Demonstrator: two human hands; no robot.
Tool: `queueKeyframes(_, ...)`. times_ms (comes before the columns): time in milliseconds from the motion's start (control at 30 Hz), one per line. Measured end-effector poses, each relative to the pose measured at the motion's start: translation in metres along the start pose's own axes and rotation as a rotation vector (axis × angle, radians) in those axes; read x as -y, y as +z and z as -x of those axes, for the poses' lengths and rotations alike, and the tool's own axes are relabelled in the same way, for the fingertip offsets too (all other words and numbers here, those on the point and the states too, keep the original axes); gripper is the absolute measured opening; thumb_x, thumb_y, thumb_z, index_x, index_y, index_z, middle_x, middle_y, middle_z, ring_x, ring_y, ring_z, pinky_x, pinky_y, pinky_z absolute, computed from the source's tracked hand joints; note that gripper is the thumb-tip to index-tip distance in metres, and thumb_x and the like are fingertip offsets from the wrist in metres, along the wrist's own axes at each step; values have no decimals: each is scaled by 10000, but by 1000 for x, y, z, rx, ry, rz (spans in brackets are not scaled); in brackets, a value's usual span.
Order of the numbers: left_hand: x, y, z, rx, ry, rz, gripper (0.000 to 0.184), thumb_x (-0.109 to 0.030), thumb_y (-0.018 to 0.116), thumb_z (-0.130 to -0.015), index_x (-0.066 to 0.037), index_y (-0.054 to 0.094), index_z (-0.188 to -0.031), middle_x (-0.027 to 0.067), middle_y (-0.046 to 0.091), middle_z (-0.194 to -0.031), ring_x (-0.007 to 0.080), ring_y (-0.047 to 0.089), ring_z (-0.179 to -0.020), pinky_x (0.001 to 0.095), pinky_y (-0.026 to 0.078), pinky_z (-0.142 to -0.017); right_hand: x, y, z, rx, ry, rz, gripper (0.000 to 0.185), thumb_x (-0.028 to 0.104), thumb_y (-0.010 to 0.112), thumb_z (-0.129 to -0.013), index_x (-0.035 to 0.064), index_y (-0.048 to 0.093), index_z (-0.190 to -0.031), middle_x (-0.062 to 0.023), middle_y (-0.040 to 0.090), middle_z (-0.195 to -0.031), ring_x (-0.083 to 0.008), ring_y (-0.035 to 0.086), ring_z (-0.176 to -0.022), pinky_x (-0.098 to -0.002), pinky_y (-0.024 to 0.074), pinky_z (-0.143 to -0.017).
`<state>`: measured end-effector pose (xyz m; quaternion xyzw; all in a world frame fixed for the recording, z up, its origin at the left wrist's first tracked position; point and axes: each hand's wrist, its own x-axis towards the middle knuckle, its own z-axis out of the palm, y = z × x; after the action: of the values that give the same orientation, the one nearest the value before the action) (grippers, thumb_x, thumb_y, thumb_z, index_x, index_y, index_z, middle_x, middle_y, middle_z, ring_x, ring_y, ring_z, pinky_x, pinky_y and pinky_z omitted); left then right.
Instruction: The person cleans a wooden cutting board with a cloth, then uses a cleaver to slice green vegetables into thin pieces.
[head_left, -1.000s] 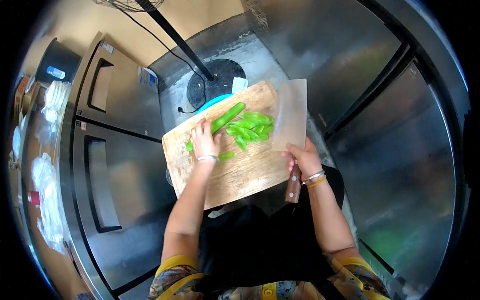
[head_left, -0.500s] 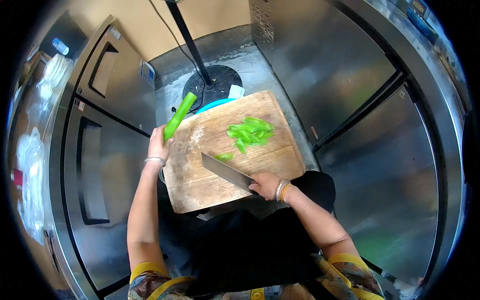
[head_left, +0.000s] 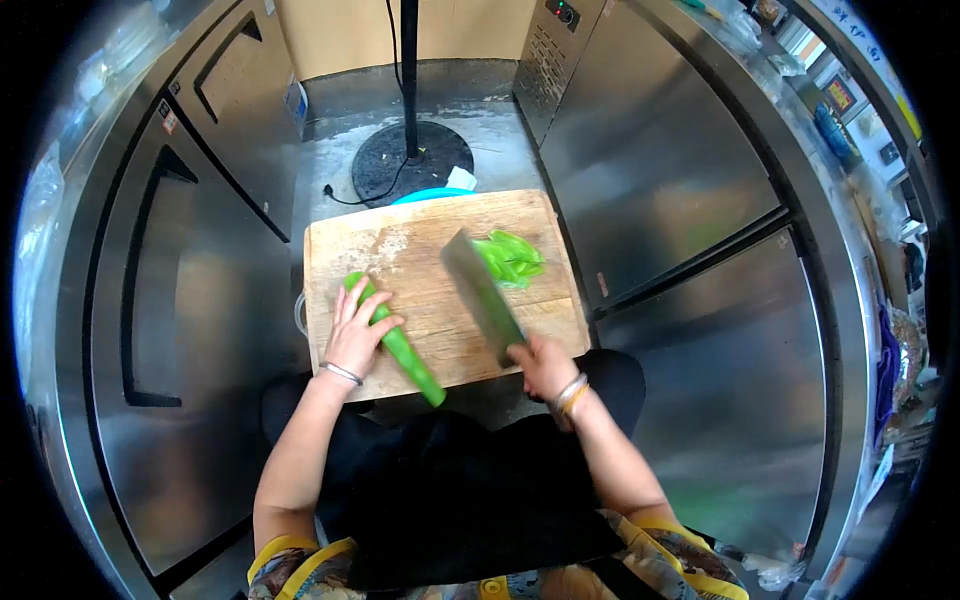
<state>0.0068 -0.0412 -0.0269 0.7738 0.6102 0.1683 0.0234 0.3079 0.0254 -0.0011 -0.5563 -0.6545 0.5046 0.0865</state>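
My left hand (head_left: 358, 328) lies over a long green vegetable stalk (head_left: 408, 358) on the left part of the wooden cutting board (head_left: 430, 235), its fingers curled across the upper part. The stalk's lower end reaches past the board's near edge. My right hand (head_left: 546, 368) grips a cleaver (head_left: 482, 298) by its handle, the broad blade tilted and slightly blurred over the middle of the board. Several green slices (head_left: 514, 258) lie in a pile at the right of the board, partly behind the blade.
Steel cabinets stand at the left (head_left: 200, 350) and right (head_left: 720, 350). Beyond the board are a round black stand base (head_left: 400, 165) with a pole and cable, and part of a blue object (head_left: 432, 193). My knees flank the board.
The stalk, earlier raised upright at the left, now lies slanted on the board under my left hand. The cleaver has swung toward the slices, with its blade pointing farther away. The view has shifted.
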Motion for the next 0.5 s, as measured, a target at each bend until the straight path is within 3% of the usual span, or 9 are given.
queueKeyframes(67, 1, 45, 15, -174, -285, 238, 378, 71, 641, -678, -133, 664, -997, 95, 481, -1332, 358, 340, -1326, 461, 230, -1139, -30, 18, 15, -191, -472, 390, 197, 193, 598, -871, 5, 576, -927, -203, 643, -809, -395, 629, -713, -463, 516, -657)
queueKeyframes(133, -7, 65, 17, -193, -369, 532, 499, 76, 642, -686, -140, 615, -1135, 158, 381, -1421, 406, 303, -1332, 487, 244, -1126, -27, 31, 30, -40, -261, 454, 190, 193, 586, -872, 15, 554, -928, -231, 635, -907, -448, 603, -811, -507, 500, -725)
queueKeyframes(233, -52, 56, 2, -206, -679, 146, 837, 33, 672, -696, -94, 284, -1426, 268, 290, -1429, 405, 377, -1283, 429, 362, -1054, -26, 45, 37, -70, -220, 456, 203, 204, 556, -894, 9, 545, -952, -250, 625, -948, -432, 615, -844, -507, 500, -738)
queueKeyframes(267, -50, 57, -1, -205, -686, 149, 837, 33, 672, -696, -94, 284, -1426, 268, 290, -1429, 405, 377, -1283, 429, 362, -1054, -27, 47, 36, -87, -235, 452, 205, 205, 556, -894, 9, 548, -953, -252, 631, -919, -431, 617, -836, -507, 502, -733)
queueKeyframes(333, -43, 59, -6, -199, -649, 344, 878, 28, 704, -684, -63, 257, -1433, 278, 367, -1369, 404, 454, -1207, 432, 414, -992, -16, 40, 35, -35, -136, 394, 218, 203, 561, -891, -1, 554, -969, -253, 638, -850, -430, 621, -808, -503, 507, -717)
queueKeyframes(367, -34, 68, -7, -329, -593, 345, 865, 46, 697, -709, -32, 237, -1437, 234, 499, -1237, 371, 540, -1093, 421, 474, -903, -24, 42, 32, -64, -177, 378, 233, 194, 571, -884, -12, 561, -990, -251, 638, -797, -433, 620, -785, -497, 511, -700)
queueKeyframes(400, -28, 66, -10, -333, -607, 335, 865, 46, 697, -709, -32, 237, -1437, 234, 499, -1237, 371, 540, -1093, 421, 474, -903, -30, 44, 29, -81, -232, 342, 246, 185, 581, -876, -27, 562, -998, -261, 633, -798, -439, 615, -782, -495, 509, -694)
queueKeyframes(467, -19, 61, -14, -202, -924, 1367, 744, 93, 628, -756, 5, 276, -1406, 162, 584, -1071, 300, 602, -964, 372, 513, -842, -36, 45, 28, -86, -203, 280, 249, 176, 593, -866, -29, 564, -1004, -267, 628, -786, -442, 613, -777, -497, 506, -688)
queueKeyframes(500, -13, 46, -16, -116, -947, 1638, 570, 30, 604, -820, 30, 361, -1336, 119, 601, -996, 236, 619, -876, 334, 531, -795, -42, 47, 25, -86, -220, 291, 249, 169, 601, -861, -30, 563, -1005, -264, 628, -781, -437, 615, -774, -495, 504, -682)
